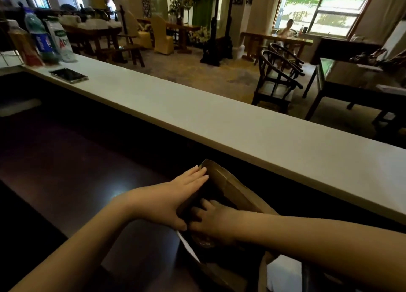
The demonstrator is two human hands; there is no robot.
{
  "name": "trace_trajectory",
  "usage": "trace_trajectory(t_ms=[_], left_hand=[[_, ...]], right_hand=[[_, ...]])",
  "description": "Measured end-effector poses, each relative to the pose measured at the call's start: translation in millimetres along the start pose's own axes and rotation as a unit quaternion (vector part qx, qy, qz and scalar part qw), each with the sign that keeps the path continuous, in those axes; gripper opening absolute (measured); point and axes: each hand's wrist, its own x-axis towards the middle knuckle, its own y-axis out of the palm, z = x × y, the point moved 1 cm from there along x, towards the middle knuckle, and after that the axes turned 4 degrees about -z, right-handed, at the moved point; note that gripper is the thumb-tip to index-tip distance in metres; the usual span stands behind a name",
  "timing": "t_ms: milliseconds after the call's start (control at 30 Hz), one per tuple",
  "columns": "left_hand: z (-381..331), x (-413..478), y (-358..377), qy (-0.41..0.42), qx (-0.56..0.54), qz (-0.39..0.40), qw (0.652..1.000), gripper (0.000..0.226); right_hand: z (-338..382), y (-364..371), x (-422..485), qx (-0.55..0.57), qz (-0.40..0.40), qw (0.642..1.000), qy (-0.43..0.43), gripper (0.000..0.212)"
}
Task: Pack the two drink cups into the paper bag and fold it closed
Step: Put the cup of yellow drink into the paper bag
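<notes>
A brown paper bag (229, 183) stands open on the dark worktop, just below the white counter ledge. My left hand (175, 195) lies flat along the bag's left side, with the thumb pinching the near rim. My right hand (216, 221) reaches down into the bag's mouth, fingers curled over a round drink cup (203, 244). Only a small ribbed edge of that cup shows under my palm. The bag's inside is dark, and I cannot tell whether a second cup sits in it.
A long white counter ledge (219, 120) runs diagonally behind the bag. A phone (69, 75) and several bottles (41, 39) sit at its far left end. Something white (283, 272) lies under my right forearm. Chairs and tables fill the room beyond.
</notes>
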Motion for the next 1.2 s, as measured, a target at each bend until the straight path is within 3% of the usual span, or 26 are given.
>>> trace_trajectory(t_ms=[567,767,1033,1200], left_hand=[[5,-2,4,-0.022,0.177,-0.032,0.983,0.111],[6,-3,5,-0.023,0.183,-0.025,0.982,0.111],[6,-2,4,-0.029,0.182,-0.023,0.983,0.111],[9,-1,-2,-0.057,0.193,0.0,0.98,0.115]], right_hand=[[16,50,34,0.094,-0.048,0.994,0.021,0.059],[10,52,38,0.105,-0.021,0.993,0.049,0.086],[4,45,27,0.089,-0.014,0.992,0.092,0.103],[-16,23,-26,0.062,0.014,0.995,0.077,0.109]])
